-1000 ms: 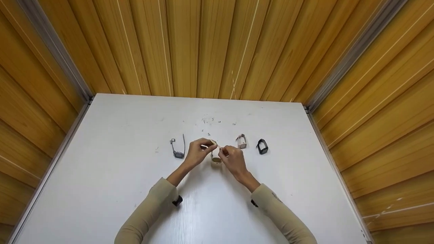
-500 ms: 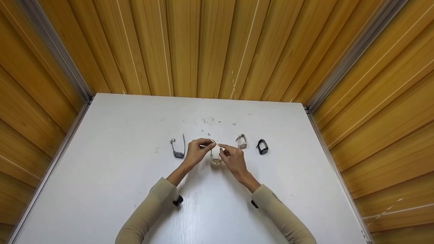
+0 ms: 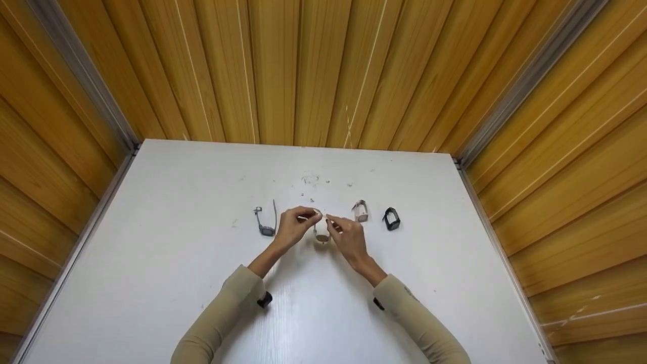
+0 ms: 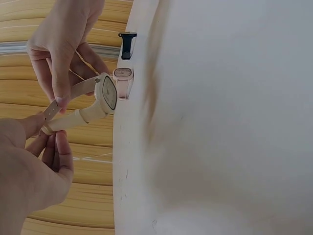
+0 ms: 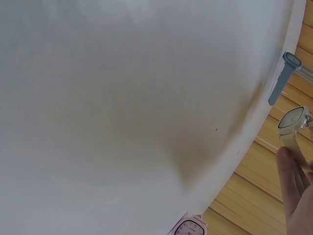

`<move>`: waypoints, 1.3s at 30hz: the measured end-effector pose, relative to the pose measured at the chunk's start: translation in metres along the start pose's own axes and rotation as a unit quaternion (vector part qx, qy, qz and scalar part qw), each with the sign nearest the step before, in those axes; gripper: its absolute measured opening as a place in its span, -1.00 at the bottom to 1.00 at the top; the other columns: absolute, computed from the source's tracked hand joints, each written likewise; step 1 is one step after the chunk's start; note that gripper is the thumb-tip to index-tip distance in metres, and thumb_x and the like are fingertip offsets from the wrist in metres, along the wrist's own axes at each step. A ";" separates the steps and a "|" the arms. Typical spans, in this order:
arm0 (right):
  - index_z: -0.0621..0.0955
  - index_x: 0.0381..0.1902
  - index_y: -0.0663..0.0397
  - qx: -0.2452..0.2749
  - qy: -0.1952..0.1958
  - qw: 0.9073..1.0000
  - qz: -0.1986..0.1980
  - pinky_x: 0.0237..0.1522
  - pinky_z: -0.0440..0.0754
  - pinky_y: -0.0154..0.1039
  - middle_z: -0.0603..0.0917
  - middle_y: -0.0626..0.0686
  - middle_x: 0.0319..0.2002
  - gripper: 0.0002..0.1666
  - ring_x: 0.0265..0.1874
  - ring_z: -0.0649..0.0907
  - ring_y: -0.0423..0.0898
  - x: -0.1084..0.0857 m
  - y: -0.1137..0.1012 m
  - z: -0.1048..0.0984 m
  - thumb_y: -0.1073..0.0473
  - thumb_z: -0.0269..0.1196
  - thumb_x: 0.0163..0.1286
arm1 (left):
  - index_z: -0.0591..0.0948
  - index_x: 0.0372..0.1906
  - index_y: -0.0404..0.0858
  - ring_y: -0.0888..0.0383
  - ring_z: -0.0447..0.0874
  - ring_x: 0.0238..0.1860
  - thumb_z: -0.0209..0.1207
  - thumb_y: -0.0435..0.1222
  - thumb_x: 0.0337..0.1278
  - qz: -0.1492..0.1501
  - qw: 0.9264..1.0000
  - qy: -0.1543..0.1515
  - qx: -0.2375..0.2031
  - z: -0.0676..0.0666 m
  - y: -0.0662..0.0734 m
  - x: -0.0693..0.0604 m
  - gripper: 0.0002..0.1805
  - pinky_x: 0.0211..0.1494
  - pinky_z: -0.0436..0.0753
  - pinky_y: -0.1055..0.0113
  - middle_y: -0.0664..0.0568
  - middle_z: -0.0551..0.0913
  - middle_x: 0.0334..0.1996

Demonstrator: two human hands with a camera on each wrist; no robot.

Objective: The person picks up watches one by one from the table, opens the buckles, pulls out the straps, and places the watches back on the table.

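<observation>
A cream watch [image 3: 322,238] [image 4: 108,92] [image 5: 293,117] is held off the table by its strap, face hanging below the hands. My left hand [image 3: 295,226] [image 4: 29,171] pinches the end of one strap piece, near its loop. Thumb and fingers of my right hand [image 3: 349,238] [image 4: 66,46] [image 5: 296,196] pinch the holed strap piece [image 4: 51,110]. The two strap ends meet between the hands in the left wrist view; whether they are joined is too small to tell.
On the white table [image 3: 323,313], a grey-blue watch [image 3: 267,230] [image 5: 283,78] lies unfastened at the left. To the right are a pink watch [image 3: 361,212] [image 4: 123,83] [image 5: 190,227] and a black watch [image 3: 391,219] [image 4: 127,46]. Wooden panels stand behind and beside the table.
The right fingers have shifted slightly at the strap, and the watch face has tilted a little. Both arms stay nearly in place.
</observation>
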State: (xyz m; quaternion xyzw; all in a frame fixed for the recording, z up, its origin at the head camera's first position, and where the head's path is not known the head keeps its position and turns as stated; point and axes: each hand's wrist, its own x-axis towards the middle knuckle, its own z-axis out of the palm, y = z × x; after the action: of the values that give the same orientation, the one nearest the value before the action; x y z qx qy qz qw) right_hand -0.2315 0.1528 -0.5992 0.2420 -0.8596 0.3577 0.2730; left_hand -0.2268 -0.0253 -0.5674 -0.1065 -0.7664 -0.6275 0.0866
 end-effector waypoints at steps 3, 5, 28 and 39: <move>0.79 -0.17 0.29 0.012 0.015 1.000 -0.007 -0.41 0.78 -0.31 0.82 0.12 -0.39 -0.81 -0.46 0.81 -0.07 -0.002 0.002 0.001 0.45 0.38 0.25 | 0.78 -0.18 -0.38 -0.13 0.79 -0.17 0.39 -0.38 0.18 0.013 1.000 -0.011 0.007 0.001 -0.015 0.002 -0.85 -0.05 0.80 0.09 -0.24 0.79 -0.25; 0.78 -0.18 0.32 0.028 0.023 0.999 -0.007 -0.39 0.80 -0.25 0.81 0.14 -0.36 -0.81 -0.41 0.82 -0.03 -0.003 0.003 0.001 0.49 0.38 0.22 | 0.77 -0.17 -0.39 -0.15 0.79 -0.16 0.39 -0.40 0.17 0.025 1.000 -0.018 0.007 0.001 -0.015 0.002 -0.84 -0.02 0.80 0.06 -0.23 0.78 -0.24; 0.65 -0.07 0.46 0.233 -0.094 0.954 0.164 -0.03 0.80 -0.07 0.74 0.38 -0.07 -0.77 0.01 0.74 0.30 0.007 0.006 -0.005 0.47 0.33 0.32 | 0.77 -0.10 -0.36 -0.13 0.76 -0.03 0.39 -0.42 0.15 0.079 0.995 -0.057 0.019 -0.008 -0.016 0.003 -0.79 0.04 0.79 0.22 -0.17 0.79 -0.13; 0.72 0.02 0.28 0.251 -0.087 0.952 0.151 -0.22 0.81 -0.17 0.78 0.25 -0.07 -0.72 -0.12 0.77 0.08 0.005 0.008 -0.006 0.30 0.35 0.37 | 0.74 -0.07 -0.41 -0.23 0.75 -0.06 0.34 -0.47 0.19 0.056 0.998 -0.030 0.002 -0.004 -0.015 0.002 -0.79 0.04 0.75 -0.10 -0.27 0.76 -0.12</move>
State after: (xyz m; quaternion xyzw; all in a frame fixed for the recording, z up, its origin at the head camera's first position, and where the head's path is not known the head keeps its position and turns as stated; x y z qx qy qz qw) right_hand -0.2384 0.1607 -0.5960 0.2003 -0.7887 0.5769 0.0704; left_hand -0.2329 -0.0318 -0.5801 -0.1678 -0.7629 -0.6164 0.0994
